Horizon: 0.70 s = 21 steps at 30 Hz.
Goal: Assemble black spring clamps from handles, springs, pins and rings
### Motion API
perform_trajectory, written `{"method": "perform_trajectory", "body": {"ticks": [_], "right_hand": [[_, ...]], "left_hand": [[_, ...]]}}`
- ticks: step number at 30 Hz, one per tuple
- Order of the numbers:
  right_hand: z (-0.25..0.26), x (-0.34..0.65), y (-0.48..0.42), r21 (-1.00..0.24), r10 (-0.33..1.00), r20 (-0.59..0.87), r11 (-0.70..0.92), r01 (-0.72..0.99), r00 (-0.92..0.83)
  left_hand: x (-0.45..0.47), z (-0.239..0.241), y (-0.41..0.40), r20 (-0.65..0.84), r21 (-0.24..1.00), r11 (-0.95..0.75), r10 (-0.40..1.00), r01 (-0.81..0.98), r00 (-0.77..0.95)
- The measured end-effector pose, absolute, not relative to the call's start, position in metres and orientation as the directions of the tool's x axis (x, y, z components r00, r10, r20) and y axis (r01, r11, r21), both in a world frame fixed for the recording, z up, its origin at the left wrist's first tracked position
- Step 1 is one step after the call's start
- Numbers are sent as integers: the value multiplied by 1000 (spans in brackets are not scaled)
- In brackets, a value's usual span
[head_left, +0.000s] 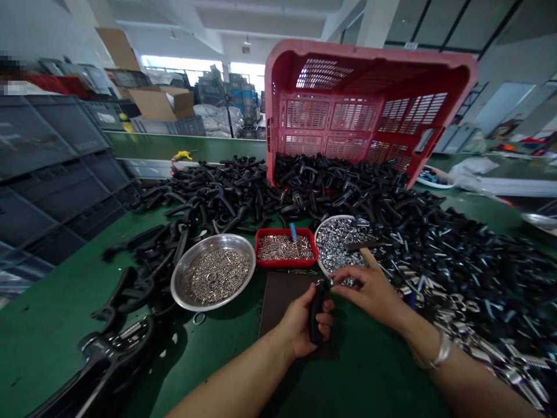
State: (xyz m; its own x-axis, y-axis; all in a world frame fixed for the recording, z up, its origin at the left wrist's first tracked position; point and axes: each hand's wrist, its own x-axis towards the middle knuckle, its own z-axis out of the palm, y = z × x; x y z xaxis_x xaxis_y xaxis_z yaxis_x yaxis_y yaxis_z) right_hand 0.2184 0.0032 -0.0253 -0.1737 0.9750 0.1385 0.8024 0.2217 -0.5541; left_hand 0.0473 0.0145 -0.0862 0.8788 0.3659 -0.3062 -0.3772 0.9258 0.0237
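Note:
My left hand (300, 325) is wrapped around a black handle-like part (316, 316), held upright over a dark flat plate (278, 296) on the table. At the top of that part, my right hand (363, 288) pinches with thumb and forefinger; a small shiny piece seems to be between the fingertips, too small to name. Behind the right hand is a white bowl of shiny metal pieces (339, 238), with a hammer (369, 258) lying across its edge. A red tray (257, 261) of small pins stands ahead, a blue-handled tool (293, 232) in it. Left of it sits a metal bowl (178, 290) of small pins.
A red plastic crate (369, 55) lies tipped on its side, black parts (243, 191) spilling from it across the green table (217, 371). Springs and metal pieces (487, 348) lie at the right. Grey crates (47, 174) are stacked at the left. A metal ring (199, 318) lies near the bowl.

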Motion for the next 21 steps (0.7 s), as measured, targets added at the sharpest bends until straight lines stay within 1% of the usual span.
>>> {"method": "perform_trajectory", "body": {"ticks": [1,2,5,7,9,12,13,15,16,17,18,19,20,21], "right_hand": [[-26,208,-1,-587,973,160,229,776,-166],[-27,200,-4,-585,970,184,238,776,-159],[-33,188,-8,-481,948,267,285,829,-171],[-36,187,-8,-411,943,284,282,867,-172],[-37,186,-9,-374,947,286,254,892,-150],[-34,181,-14,-357,947,277,260,897,-164],[-32,181,-14,-352,943,273,284,892,-192],[-25,188,-12,-328,922,240,372,868,-304],[-20,196,-8,-301,909,210,410,861,-359],[-16,208,-3,-255,909,180,413,875,-376],[-12,224,3,-191,920,140,387,902,-366],[-8,243,10,-95,952,133,289,953,-275],[-6,264,17,15,984,151,94,995,-95],[-4,284,23,115,991,129,-60,992,45]], "left_hand": [[48,-86,14,-312,34,924,371,-380,875],[48,-85,13,-328,48,925,372,-378,868],[49,-82,9,-405,126,911,409,-394,817],[50,-79,6,-447,197,877,479,-439,756],[50,-77,5,-467,248,838,543,-486,698],[49,-76,4,-484,236,860,508,-454,712],[48,-76,5,-482,222,870,490,-439,727],[47,-75,7,-476,208,873,485,-442,734],[47,-74,8,-479,200,869,490,-453,729],[47,-73,9,-486,183,868,488,-461,725],[47,-71,10,-495,158,871,477,-464,726],[47,-70,10,-501,131,875,465,-467,730],[47,-69,11,-502,111,876,457,-470,734],[47,-68,11,-498,101,874,459,-476,736]]}}
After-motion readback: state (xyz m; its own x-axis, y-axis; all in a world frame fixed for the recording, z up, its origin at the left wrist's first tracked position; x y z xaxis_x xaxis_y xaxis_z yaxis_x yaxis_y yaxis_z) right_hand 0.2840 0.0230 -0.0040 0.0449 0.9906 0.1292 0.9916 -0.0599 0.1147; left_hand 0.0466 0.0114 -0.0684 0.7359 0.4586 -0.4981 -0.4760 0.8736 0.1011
